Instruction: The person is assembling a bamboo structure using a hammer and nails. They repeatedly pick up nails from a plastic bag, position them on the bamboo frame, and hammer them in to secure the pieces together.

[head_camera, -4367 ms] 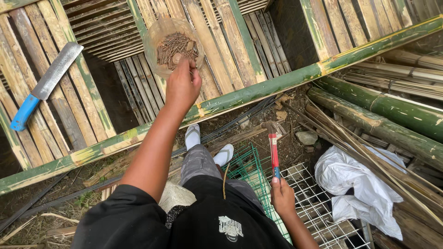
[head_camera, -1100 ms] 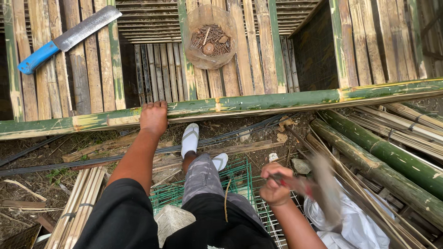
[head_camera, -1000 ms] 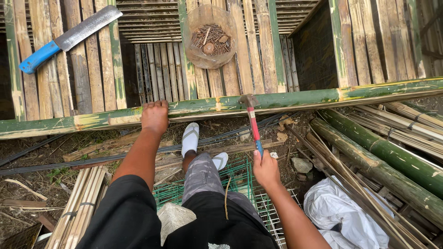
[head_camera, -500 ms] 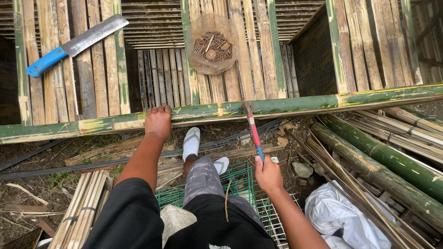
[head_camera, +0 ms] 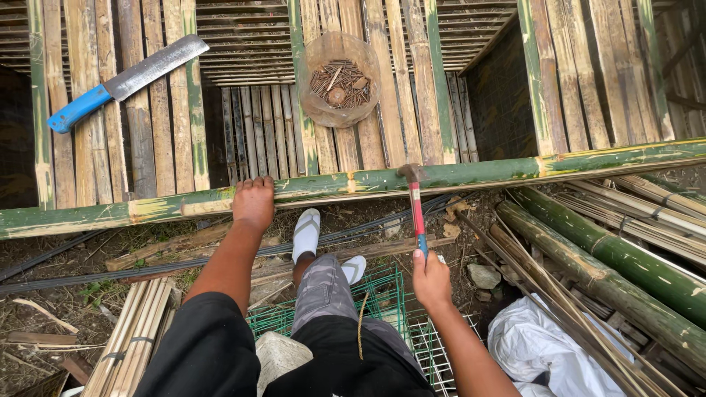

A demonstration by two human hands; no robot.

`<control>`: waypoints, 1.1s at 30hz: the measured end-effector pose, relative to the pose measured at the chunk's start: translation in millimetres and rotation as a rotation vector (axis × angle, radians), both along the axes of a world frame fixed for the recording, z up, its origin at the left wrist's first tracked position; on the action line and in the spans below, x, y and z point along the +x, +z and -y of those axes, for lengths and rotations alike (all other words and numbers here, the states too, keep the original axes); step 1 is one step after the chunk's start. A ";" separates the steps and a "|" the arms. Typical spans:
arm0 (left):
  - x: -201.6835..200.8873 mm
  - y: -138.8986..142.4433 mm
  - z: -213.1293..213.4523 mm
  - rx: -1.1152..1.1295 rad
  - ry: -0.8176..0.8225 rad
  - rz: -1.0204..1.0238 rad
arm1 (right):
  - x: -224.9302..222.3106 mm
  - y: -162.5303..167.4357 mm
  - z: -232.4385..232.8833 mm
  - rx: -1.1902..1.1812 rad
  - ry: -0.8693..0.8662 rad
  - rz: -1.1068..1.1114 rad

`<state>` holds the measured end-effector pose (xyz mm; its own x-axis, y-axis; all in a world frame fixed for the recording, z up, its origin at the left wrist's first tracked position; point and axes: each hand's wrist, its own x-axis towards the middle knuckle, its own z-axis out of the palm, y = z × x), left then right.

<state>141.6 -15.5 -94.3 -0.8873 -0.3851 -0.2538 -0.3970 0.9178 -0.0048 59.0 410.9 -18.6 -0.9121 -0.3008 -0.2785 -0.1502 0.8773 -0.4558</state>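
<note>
Nearest, at 6 o'clock: a green wire mesh crate (head_camera: 382,301), with the person's legs over it; white plastic sheeting (head_camera: 544,353) at 5 o'clock; a bundle of split bamboo strips (head_camera: 136,331) at 7 o'clock.

Right hand (head_camera: 431,278), just right of centre: closed around the lower grip of a red-handled hammer (head_camera: 416,213). The handle runs up toward 12 o'clock from the fist, and the steel head is seen against the near face of the green bamboo rail (head_camera: 471,175); contact cannot be told.

Left hand (head_camera: 254,202), at 10 o'clock from the right hand: laid palm-down on the same rail, fingers curled over its top edge, nothing held.

Risk, as judged: a round rail gives a poor striking face, so a glancing blow could slide the head off; the left hand, resting on the rail well left of the head, would be jarred rather than struck.

Farther, on the slatted bamboo platform (head_camera: 368,110): a round basket of rusty nails (head_camera: 340,79) at 12 o'clock; a blue-handled cleaver (head_camera: 125,79) at 10 o'clock. Green bamboo poles (head_camera: 610,257) lie at 3 o'clock.
</note>
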 end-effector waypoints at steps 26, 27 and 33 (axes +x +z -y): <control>-53.4 84.1 -2.9 0.110 -0.071 0.427 | 16.4 -7.8 14.9 0.044 -0.171 0.221; -73.2 96.2 2.0 0.216 -0.039 0.478 | 15.9 -8.0 16.6 0.042 -0.173 0.225; -230.7 120.2 2.3 0.570 -0.105 -0.387 | 30.4 1.1 27.6 0.050 -0.281 0.281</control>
<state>-89.0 -17.8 25.9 -0.9799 -0.1931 -0.0490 -0.1822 0.7688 0.6130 89.4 383.3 -17.5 -0.8432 -0.0296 -0.5369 0.2236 0.8887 -0.4002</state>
